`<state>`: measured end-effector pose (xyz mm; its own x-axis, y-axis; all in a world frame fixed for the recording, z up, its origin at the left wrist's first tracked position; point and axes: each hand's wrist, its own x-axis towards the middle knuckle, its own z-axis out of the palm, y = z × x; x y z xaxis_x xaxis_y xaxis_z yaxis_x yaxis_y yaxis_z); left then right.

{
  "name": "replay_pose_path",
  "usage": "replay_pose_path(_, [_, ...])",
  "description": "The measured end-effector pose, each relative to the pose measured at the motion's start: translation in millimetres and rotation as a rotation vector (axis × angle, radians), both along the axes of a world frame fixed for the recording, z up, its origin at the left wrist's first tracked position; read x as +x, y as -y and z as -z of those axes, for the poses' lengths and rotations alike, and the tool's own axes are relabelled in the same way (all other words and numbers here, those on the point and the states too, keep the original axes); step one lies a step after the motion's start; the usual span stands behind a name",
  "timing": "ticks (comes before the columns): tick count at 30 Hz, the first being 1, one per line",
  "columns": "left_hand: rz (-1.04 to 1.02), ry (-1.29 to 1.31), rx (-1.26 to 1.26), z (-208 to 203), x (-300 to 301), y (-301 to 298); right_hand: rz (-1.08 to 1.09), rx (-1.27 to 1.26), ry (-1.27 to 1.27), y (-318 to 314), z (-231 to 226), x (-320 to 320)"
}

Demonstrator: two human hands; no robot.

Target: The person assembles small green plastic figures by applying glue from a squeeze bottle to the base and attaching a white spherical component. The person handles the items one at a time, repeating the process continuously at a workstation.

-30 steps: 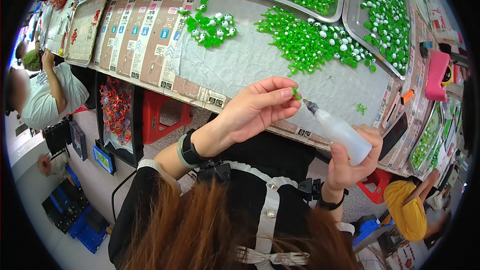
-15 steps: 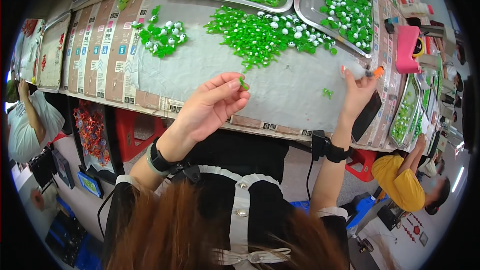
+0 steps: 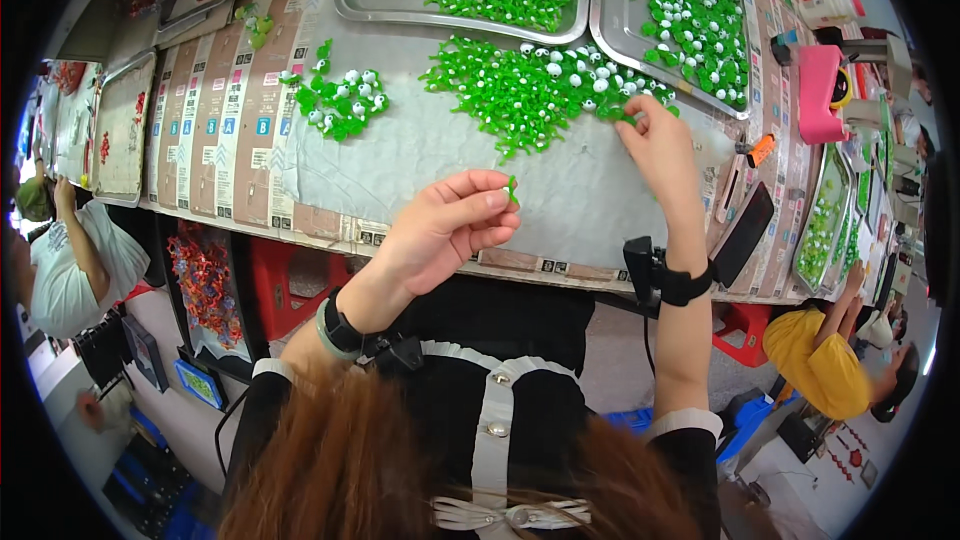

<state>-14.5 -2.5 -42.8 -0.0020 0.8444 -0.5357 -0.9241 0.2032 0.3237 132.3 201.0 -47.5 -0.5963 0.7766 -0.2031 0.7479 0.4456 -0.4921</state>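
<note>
My left hand [image 3: 450, 225] pinches a small green plastic piece [image 3: 512, 190] between thumb and forefinger, held up over the near part of the table. Farther right, my right hand [image 3: 660, 145] reaches to the edge of a heap of round green pieces with white eyeballs [image 3: 600, 80]. Its thumb and forefinger are closed on a small green piece [image 3: 628, 119], mostly covered by the fingertips. Left of that heap is a dense pile of small green pieces [image 3: 515, 105]. A white bottle [image 3: 712, 148] with an orange tip lies beside my right wrist.
Two metal trays of green pieces [image 3: 465, 20] [image 3: 655, 60] stand at the back. A smaller cluster of eyed pieces [image 3: 342, 103] lies left. A dark phone [image 3: 745, 230] and a pink tape dispenser [image 3: 820, 90] sit right. Co-workers sit at both sides.
My right hand has left the white bottle on the table and moved left and away to the eyed pieces. My left hand still pinches its green piece, slightly farther right in view.
</note>
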Motion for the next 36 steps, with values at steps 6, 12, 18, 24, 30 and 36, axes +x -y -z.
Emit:
replay_pose_path(6, [0.042,-0.021,0.027,-1.9,-1.0,1.0,0.245,-0.750,-0.784,48.0,-17.3,13.6])
replay_pose_path(12, [0.073,-0.156,0.019,-6.8,9.6,0.8,0.444,-1.289,-1.064,98.2,-28.8,10.2])
replay_pose_path(18, [0.064,-0.414,0.032,-16.6,11.3,2.8,0.426,-1.173,-1.069,116.9,-35.0,0.7])
replay_pose_path(24, [0.073,-0.634,0.044,-23.4,16.3,6.9,0.362,-0.984,-0.971,120.0,-41.1,1.2])
replay_pose_path(30, [0.074,-1.209,0.126,-24.7,19.5,7.1,0.315,-0.928,-0.904,120.6,-35.9,4.3])
replay_pose_path(36, [0.041,-1.616,0.309,-20.7,18.7,8.1,0.300,-0.924,-0.847,123.2,-39.0,5.9])
